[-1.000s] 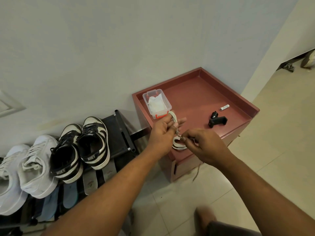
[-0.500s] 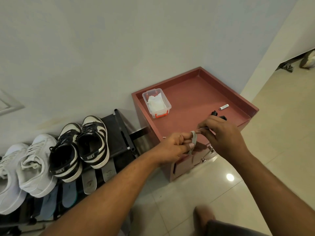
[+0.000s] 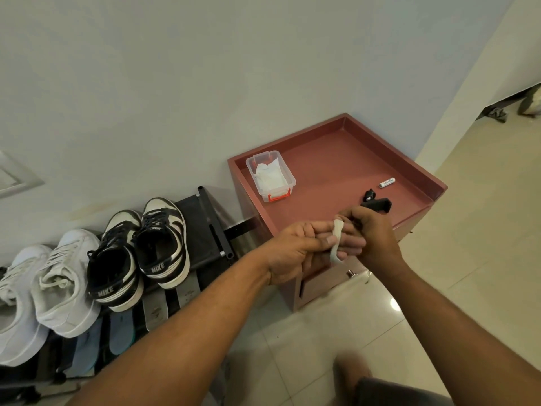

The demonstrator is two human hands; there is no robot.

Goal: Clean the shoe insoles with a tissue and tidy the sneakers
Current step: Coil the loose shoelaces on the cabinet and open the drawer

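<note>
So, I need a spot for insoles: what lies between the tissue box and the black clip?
Only bare cabinet top between the box and the clip, shown in the head view.

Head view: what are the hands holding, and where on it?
A white strip, lace-like: the left hand pinches its middle, thumb against fingers. Its upper end meets the right hand, whose fingers are curled; that grip is hidden.

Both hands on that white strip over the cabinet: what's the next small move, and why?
Probably wrap another turn round the left hand: the white strip loops its fingers under the thumb, and the right hand grips the top end.
</note>
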